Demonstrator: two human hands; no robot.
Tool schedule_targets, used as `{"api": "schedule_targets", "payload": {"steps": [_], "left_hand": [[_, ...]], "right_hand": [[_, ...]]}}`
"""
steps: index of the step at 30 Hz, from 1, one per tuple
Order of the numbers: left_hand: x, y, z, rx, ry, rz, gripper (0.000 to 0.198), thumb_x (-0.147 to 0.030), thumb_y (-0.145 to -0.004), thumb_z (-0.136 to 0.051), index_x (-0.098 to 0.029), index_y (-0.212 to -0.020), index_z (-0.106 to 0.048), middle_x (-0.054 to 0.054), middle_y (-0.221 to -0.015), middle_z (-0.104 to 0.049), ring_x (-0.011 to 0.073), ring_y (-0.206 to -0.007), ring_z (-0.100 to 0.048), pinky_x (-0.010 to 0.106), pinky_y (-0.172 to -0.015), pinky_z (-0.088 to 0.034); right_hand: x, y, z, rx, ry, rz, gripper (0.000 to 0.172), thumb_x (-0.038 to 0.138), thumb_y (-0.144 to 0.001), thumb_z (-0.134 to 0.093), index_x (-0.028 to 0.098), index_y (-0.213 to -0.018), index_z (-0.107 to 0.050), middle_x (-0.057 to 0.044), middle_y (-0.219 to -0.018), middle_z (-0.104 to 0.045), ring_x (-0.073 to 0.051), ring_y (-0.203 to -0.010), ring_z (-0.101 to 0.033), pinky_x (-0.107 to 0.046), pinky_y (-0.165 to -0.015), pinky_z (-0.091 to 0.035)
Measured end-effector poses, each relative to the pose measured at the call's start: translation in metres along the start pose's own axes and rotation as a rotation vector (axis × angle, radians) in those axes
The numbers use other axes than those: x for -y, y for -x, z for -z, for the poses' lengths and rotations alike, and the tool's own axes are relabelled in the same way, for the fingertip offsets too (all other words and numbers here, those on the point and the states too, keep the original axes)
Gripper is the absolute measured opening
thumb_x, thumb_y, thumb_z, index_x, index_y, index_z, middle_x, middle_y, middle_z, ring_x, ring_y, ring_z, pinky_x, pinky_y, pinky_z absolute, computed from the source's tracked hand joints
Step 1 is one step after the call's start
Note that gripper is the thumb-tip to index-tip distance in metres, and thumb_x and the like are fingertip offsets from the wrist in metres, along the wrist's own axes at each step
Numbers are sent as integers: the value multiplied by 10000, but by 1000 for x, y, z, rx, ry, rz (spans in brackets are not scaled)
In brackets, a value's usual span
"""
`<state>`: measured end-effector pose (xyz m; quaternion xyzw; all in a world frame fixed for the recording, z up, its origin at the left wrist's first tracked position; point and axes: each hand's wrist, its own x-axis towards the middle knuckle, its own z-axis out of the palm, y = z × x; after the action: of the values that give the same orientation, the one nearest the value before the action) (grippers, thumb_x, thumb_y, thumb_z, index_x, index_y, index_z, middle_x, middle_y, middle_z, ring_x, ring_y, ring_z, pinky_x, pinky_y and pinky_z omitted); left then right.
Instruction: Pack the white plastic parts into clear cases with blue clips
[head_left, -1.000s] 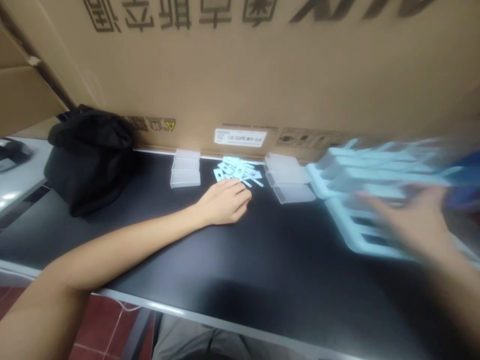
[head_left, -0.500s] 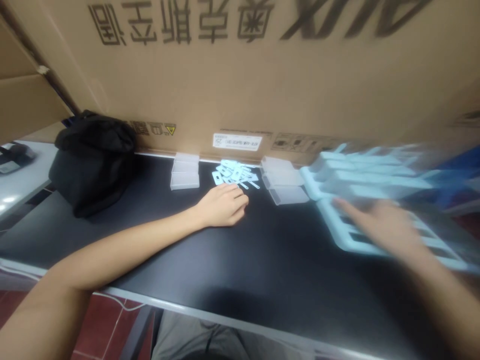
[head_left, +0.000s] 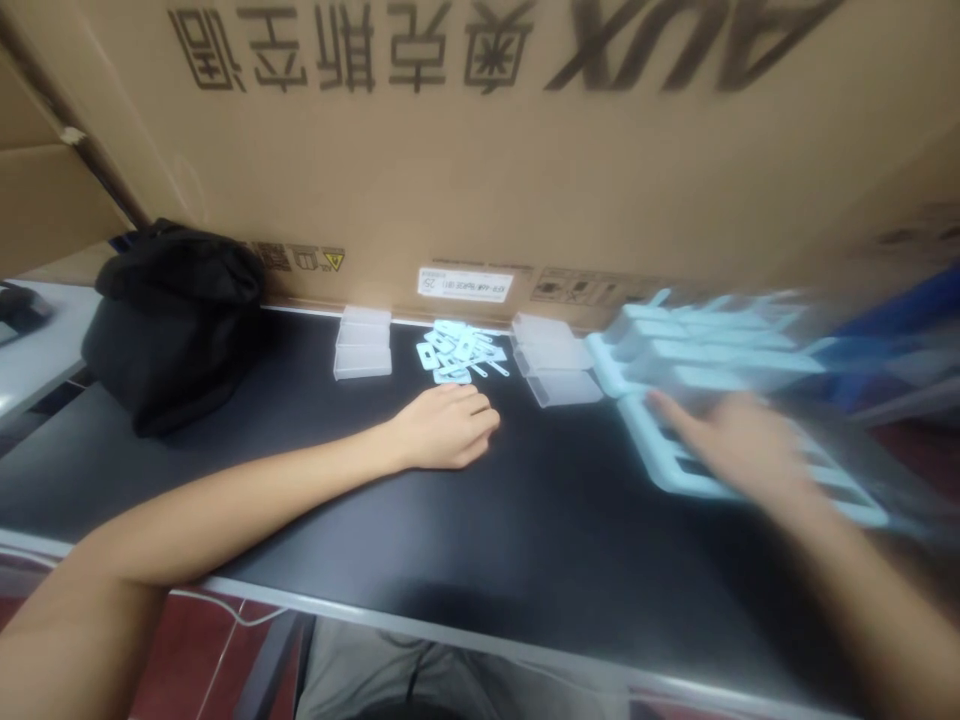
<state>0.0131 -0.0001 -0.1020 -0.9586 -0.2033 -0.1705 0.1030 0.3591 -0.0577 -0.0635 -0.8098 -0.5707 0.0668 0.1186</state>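
My left hand (head_left: 448, 427) rests on the dark table with its fingers curled; whatever lies inside them is hidden. Just beyond it is a pile of small light-blue plastic pieces (head_left: 457, 350), some with thin stems. At the right, my right hand (head_left: 739, 440) is over a light-blue slotted rack (head_left: 652, 455), thumb stretched out to the left. Motion smears its other fingers, so its hold cannot be made out. Light-blue box-shaped pieces (head_left: 697, 350) with thin prongs stand in rows on the rack's far part, close to that hand.
Translucent plastic cases lie left (head_left: 363, 343) and right (head_left: 559, 365) of the pile. A black cloth bag (head_left: 176, 330) sits at the left of the table (head_left: 420, 540). Behind everything rises a large cardboard box (head_left: 450, 170) with upside-down print.
My left hand has drawn back slightly from the light-blue pile, uncovering more of its near edge. The view has shifted a little; my right hand stays at the rack, still blurred.
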Motion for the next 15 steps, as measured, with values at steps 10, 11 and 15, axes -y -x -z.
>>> {"api": "schedule_targets", "payload": {"steps": [10,11,15], "left_hand": [[-9,2,1,9,9,-133,192,-267,-1032,-525,-167,-1027,-689,82,-1022,-725,207,-940,-646,336,-782,-519],[-8,2,1,15,22,-131,192,-266,-1031,-526,-168,-1031,-691,83,-1030,-724,208,-944,-645,335,-790,-527],[-5,1,1,48,104,-129,200,-252,-1035,-516,-169,-1049,-698,88,-1072,-721,212,-973,-643,329,-834,-551]], "right_hand": [[-6,-16,-19,-34,152,-92,687,698,-981,-407,84,-869,-695,-252,-813,-670,-340,-691,-662,-419,-663,-460],[-6,-15,-19,-43,146,-87,704,700,-981,-403,63,-935,-699,-260,-823,-676,-352,-705,-669,-424,-667,-462],[-9,-15,-21,-142,135,-80,830,725,-964,-388,-34,-1213,-613,-306,-844,-690,-428,-804,-701,-459,-696,-482]]}}
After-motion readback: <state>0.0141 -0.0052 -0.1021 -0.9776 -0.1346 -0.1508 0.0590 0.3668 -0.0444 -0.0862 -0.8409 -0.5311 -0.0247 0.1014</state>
